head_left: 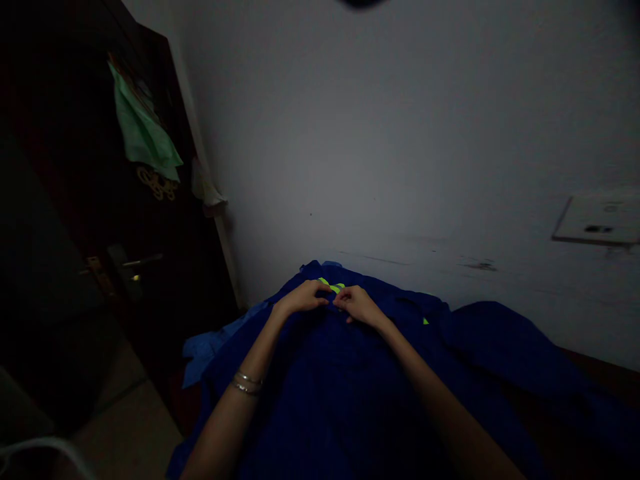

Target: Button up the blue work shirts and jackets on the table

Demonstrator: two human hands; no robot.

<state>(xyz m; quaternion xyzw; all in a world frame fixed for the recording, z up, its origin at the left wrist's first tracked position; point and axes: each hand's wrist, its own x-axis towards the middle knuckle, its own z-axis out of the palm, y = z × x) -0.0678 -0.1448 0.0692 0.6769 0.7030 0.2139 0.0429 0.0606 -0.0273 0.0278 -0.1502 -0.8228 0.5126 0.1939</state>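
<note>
A dark blue garment (320, 393) is spread out in front of me, with bright yellow-green strips (337, 289) near its far edge. My left hand (306, 297), with bangles on its wrist, has its fingers pinched together on the cloth beside the strips. Just to its right, my right hand (359, 305) is also closed, thumb and fingertips together at the same spot. The two sets of fingertips nearly meet. Dim light hides the detail of what lies between them. A long fold like a sleeve (493, 337) stretches off to the right.
Lighter blue cloth (207, 350) lies under the garment's left side. A pale wall (375, 147) rises behind, with a socket plate (600, 220) at right. On the left, a dark door has a handle (133, 260) and a hanging green cloth (140, 127).
</note>
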